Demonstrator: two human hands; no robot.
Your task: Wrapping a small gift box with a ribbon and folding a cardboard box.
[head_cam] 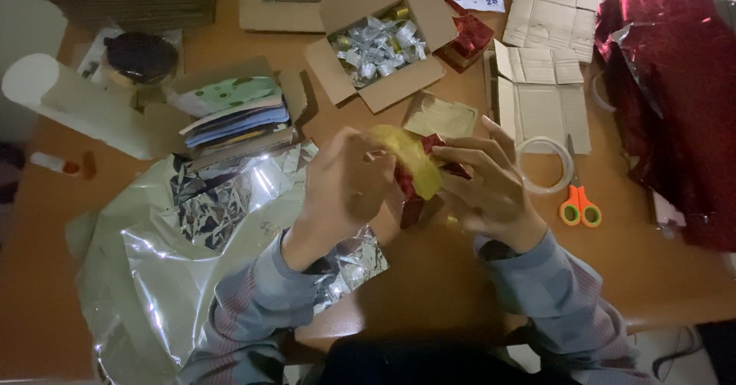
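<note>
A small red foil box [418, 193] with a yellow wrap [414, 159] over its top sits between both hands, held just above the bench [475, 278]. The left hand [345, 182] curls its grip around the near-left side, fingers closed on the yellow wrap. The right hand [487, 182] closes its grip on the right edge of the box, fingers bent over the red foil.

Just right of the right hand lie a tape roll [546, 164] and orange scissors [579, 201]. Red foil sheets [675, 86] fill the far right. Behind the hands stands an open carton [383, 44] of silvery pieces, with flat cardboard cutouts [540, 86] beside it. To the left are stacked cards [238, 117] and crumpled silver film [192, 239].
</note>
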